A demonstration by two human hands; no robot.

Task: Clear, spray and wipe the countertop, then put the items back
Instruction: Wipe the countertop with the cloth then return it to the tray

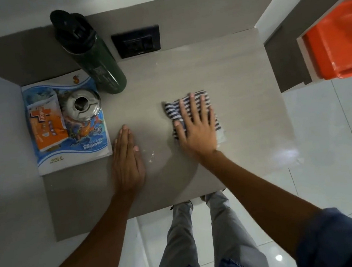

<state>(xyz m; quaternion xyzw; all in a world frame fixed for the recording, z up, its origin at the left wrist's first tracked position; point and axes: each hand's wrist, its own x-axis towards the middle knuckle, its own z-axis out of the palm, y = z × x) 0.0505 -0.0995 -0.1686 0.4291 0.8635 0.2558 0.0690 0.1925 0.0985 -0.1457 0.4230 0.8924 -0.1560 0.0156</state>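
My right hand [196,128] lies flat on the striped cloth [175,109], fingers spread, palm pressing it onto the worktop [230,78] right of centre; nothing is gripped, the cloth is only pinned under the open palm, and its edges show past my fingertips and beside my little finger. My left hand [127,158] rests open on the worktop too, fingers together, holding nothing, its outer edge just beside the corner of the book [89,147]. A few wet specks [151,156] glisten on the surface between my hands. The book lies flat at the left of the worktop, and on it sit an orange packet [47,128] and a steel tin [83,105] (lid on, knob in the middle), side by side and touching. Behind them a dark green bottle [98,61] stands upright, just beyond the book's far corner, near the black socket [136,42] on the wall. Off to the right, on a separate ledge, is an orange tub [333,43]. My legs show below the worktop's near edge.
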